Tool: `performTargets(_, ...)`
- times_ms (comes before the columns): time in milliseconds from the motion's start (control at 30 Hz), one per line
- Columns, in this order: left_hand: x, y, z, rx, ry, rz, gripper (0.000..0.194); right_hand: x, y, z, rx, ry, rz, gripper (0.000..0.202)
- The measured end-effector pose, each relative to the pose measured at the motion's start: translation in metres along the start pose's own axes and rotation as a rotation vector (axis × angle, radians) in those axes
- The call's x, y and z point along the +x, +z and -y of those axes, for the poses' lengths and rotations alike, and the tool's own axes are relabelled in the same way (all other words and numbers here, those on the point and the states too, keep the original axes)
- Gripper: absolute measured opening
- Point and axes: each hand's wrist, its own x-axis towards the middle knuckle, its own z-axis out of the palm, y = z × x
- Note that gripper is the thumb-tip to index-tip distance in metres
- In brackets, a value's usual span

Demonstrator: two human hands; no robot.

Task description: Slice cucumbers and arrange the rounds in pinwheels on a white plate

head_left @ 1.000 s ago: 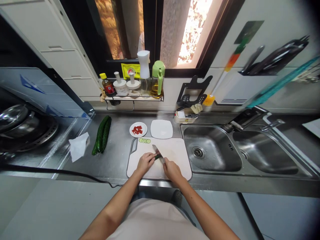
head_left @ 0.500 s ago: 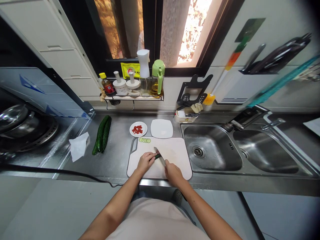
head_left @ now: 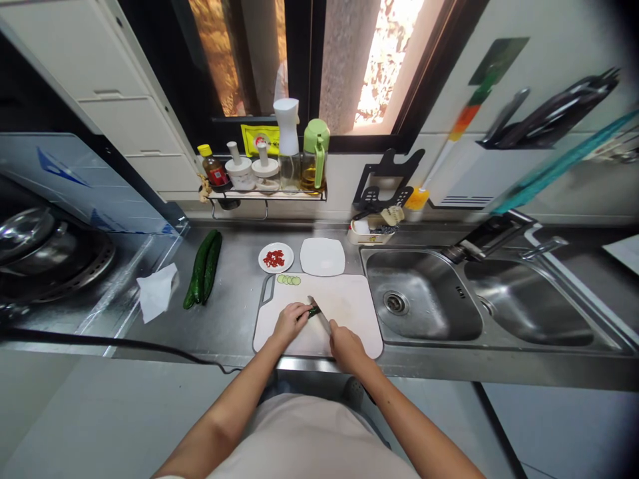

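My right hand (head_left: 345, 342) is closed round the handle of a kitchen knife (head_left: 321, 315), whose blade points up and to the left over the white cutting board (head_left: 349, 299). Under my left hand (head_left: 292, 320), curled fingers press a short dark green piece of cucumber (head_left: 313, 311) against the board, right beside the blade. Part of that piece is hidden by the fingers and the knife. Several thin cucumber slices (head_left: 289, 280) lie in an overlapping row at the board's upper left.
Behind the board stand a small plate of chopped red pieces (head_left: 274, 258) and a bare white plate (head_left: 322, 257). Whole cucumbers (head_left: 204, 268) and a paper towel (head_left: 157, 293) lie to the left. A double sink (head_left: 424, 293) is on the right; a condiment rack (head_left: 269, 195) hangs behind.
The knife blade has shifted very slightly against the cucumber piece. Both hands stay in nearly the same place, and the view has drifted a little.
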Motion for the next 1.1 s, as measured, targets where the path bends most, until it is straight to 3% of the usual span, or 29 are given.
performTargets(367, 0.0, -0.002, -0.003, -0.009, -0.008, 0.016, 0.027, 0.016, -0.001, 0.008, 0.001, -0.017, -0.044, 0.032)
performTargets(767, 0.001, -0.001, -0.002, -0.032, -0.008, 0.015, 0.026, 0.003, 0.005, -0.001, 0.004, -0.003, 0.012, 0.029)
performTargets(1100, 0.001, -0.002, -0.002, -0.011, -0.002, 0.018, 0.027, 0.015, 0.003, 0.005, 0.006, -0.018, -0.016, 0.032)
